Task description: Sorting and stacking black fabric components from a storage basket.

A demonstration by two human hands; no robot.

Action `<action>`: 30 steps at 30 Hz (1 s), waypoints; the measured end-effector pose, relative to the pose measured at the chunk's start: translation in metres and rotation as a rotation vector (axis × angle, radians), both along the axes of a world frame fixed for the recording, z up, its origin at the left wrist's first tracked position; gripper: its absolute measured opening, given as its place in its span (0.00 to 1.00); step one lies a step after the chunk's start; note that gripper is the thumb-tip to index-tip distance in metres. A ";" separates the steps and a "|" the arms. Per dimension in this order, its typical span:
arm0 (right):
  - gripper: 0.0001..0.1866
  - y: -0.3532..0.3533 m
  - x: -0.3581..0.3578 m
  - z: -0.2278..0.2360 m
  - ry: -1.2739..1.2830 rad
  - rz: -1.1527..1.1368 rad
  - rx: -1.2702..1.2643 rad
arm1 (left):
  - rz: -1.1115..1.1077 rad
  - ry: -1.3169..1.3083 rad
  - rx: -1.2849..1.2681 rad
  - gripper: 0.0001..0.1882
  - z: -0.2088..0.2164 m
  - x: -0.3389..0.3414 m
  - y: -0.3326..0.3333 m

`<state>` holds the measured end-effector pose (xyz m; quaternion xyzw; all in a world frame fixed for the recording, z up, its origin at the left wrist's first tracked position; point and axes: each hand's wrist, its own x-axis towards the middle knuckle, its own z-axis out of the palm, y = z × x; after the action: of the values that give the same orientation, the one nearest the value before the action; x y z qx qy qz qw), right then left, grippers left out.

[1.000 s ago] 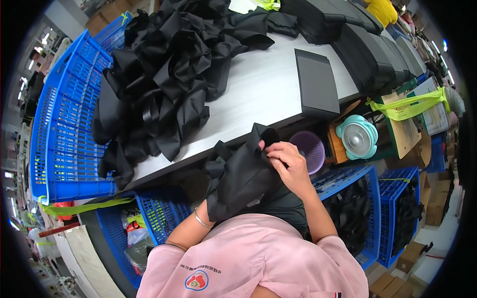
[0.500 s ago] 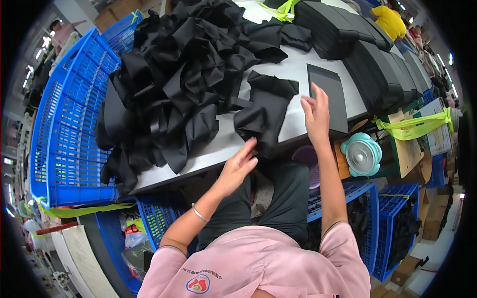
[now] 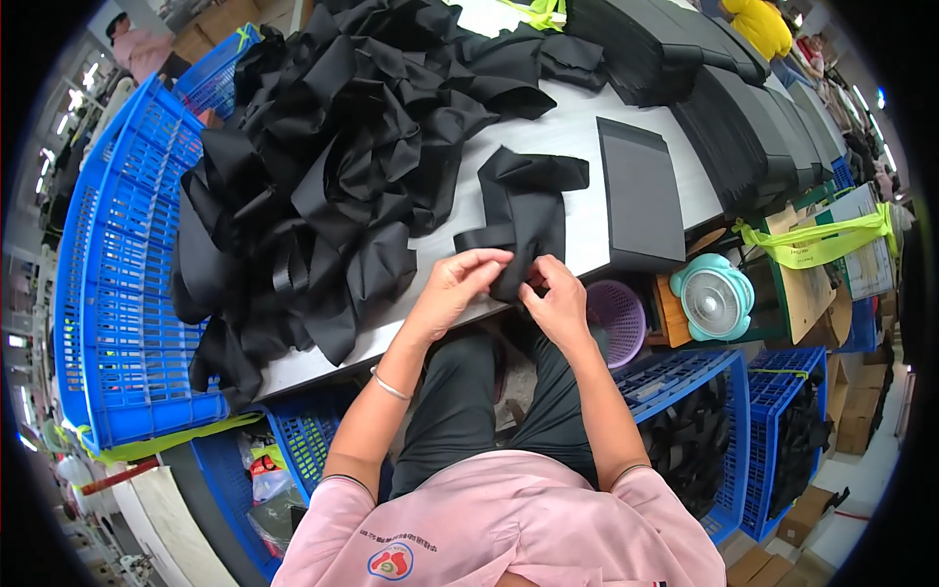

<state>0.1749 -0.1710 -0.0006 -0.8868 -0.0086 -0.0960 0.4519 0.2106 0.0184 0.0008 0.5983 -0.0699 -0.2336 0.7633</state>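
Note:
A loose black fabric piece (image 3: 528, 201) lies crumpled at the table's front edge, its near end pinched in both my hands. My left hand (image 3: 458, 289) grips its left side with thumb and fingertips together. On its right side, my right hand (image 3: 559, 303) has its fingers curled in and closed on the cloth. Left of the piece rises a large tangled heap of black fabric pieces (image 3: 342, 147). To the right, a flat dark panel stack (image 3: 641, 191) rests squared up on the white table (image 3: 585, 127).
A blue plastic crate (image 3: 127, 293) stands along the left side. Tall stacks of black panels (image 3: 738, 137) fill the back right. A teal fan (image 3: 716, 298) and a purple basket (image 3: 616, 323) sit right of my knees. Further blue crates (image 3: 729, 440) hold black pieces.
My right hand has come down and left from beside the flat stack to the fabric piece. My left hand has closed on the piece's near end, which is now folded between both hands.

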 end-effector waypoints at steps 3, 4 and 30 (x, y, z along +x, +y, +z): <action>0.08 -0.006 0.010 -0.016 -0.054 0.047 -0.083 | -0.189 -0.030 -0.024 0.13 0.008 0.008 -0.008; 0.08 -0.006 0.011 -0.015 -0.053 0.048 -0.081 | -0.225 -0.030 0.035 0.14 0.013 0.011 -0.006; 0.23 -0.044 0.020 0.013 -0.181 -0.127 0.078 | 0.568 -0.822 0.632 0.36 0.019 0.002 0.019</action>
<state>0.1950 -0.2146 0.0127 -0.8550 0.0107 -0.2046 0.4765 0.2130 0.0371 0.0196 0.8333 -0.1239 0.2216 0.4912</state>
